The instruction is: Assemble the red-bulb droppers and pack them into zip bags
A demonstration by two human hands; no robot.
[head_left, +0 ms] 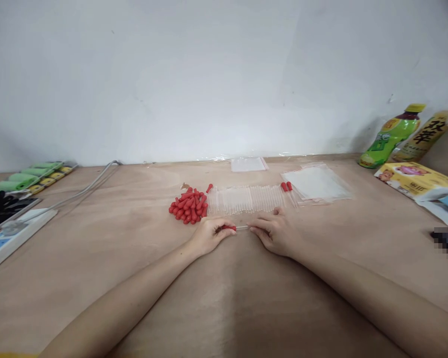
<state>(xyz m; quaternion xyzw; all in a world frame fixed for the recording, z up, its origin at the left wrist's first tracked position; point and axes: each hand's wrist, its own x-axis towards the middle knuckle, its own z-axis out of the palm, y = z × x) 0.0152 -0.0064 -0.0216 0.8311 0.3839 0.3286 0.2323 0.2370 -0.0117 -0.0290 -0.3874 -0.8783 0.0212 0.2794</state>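
My left hand (211, 235) pinches a red rubber bulb (229, 227) between thumb and fingers. From the bulb a thin clear glass tube (242, 227) runs right, and my right hand (274, 232) pinches its other end. Bulb and tube meet end to end; how deep the tube sits in the bulb is hidden. Just beyond my left hand lies a heap of red rubber bulbs (188, 205). A row of clear glass tubes (242, 199) lies side by side behind both hands. At the row's right end are two droppers (286, 187) with red bulbs on them.
Clear plastic bags (317, 183) lie stacked at the back right, with another bag (249, 164) near the wall. Drink bottles (390, 136) and a yellow tissue pack (420, 179) stand or lie far right. On the left are a power strip (18, 233), its cable, and green rolls (26, 176).
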